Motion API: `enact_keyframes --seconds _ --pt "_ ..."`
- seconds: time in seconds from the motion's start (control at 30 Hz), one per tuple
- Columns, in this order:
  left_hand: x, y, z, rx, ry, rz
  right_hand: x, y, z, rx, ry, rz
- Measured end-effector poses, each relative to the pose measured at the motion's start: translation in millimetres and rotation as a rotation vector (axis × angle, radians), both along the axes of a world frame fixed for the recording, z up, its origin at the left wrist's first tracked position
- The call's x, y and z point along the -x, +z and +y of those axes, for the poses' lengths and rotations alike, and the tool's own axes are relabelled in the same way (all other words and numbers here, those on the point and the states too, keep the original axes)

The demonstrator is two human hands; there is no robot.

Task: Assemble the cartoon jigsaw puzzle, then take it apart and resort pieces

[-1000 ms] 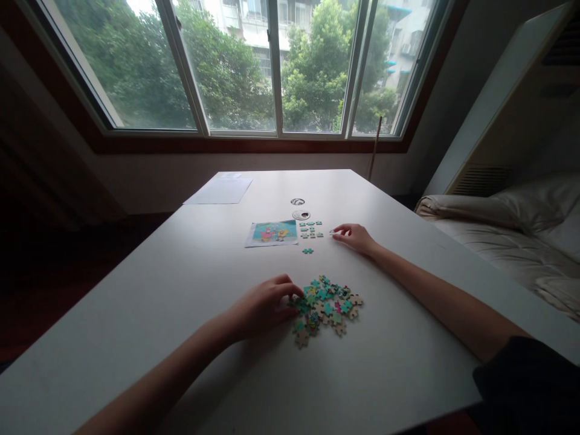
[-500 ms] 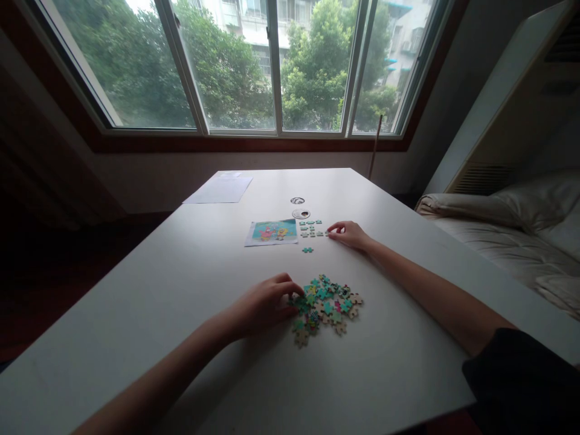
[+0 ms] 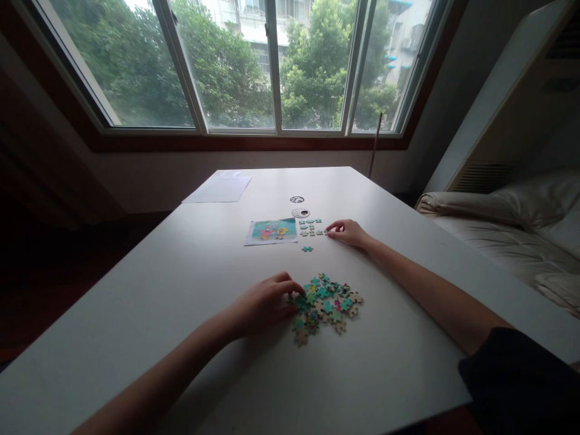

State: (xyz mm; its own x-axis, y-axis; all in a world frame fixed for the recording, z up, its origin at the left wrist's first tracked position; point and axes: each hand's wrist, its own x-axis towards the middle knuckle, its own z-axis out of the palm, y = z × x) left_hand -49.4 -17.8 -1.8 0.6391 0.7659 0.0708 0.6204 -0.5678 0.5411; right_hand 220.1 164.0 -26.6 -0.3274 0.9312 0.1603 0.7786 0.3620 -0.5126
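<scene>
A heap of loose jigsaw puzzle pieces (image 3: 327,307), teal, green and bare brown, lies on the white table. My left hand (image 3: 267,302) rests at its left edge, thumb and fingers apart, fingertips touching the pieces. Farther off, my right hand (image 3: 348,232) pinches a small puzzle piece (image 3: 325,232) at the right end of the lowest row of laid-out pieces (image 3: 310,228). These sit in short rows beside a colourful cartoon picture sheet (image 3: 273,231). One teal piece (image 3: 307,249) lies apart, just below the rows.
Two round flat items (image 3: 300,212) lie beyond the picture sheet. White paper (image 3: 217,188) is at the table's far left corner. The white table (image 3: 181,290) reaches toward a window, with a padded cream seat (image 3: 493,235) to its right.
Both hands stay practically in place. The view shifts very slightly; no piece has visibly moved.
</scene>
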Motion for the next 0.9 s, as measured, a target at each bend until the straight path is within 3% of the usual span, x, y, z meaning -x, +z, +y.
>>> enact_keyframes --seconds 0.3,0.6,0.73,0.9 --pt "-1.1 -0.8 2.5 0.017 0.004 0.003 -10.9 1.0 -4.5 0.065 0.089 0.067" --pt "-8.7 -1.6 4.6 -0.072 0.039 -0.075 -30.4 3.8 -49.1 0.094 0.118 0.171" --pt "-12.2 -2.4 6.6 -0.054 0.165 -0.217 -19.5 11.8 -79.2 -0.021 0.160 0.208" --pt "-14.5 -11.4 11.7 0.184 0.312 -0.500 16.3 26.9 -119.7 -0.164 0.380 0.264"
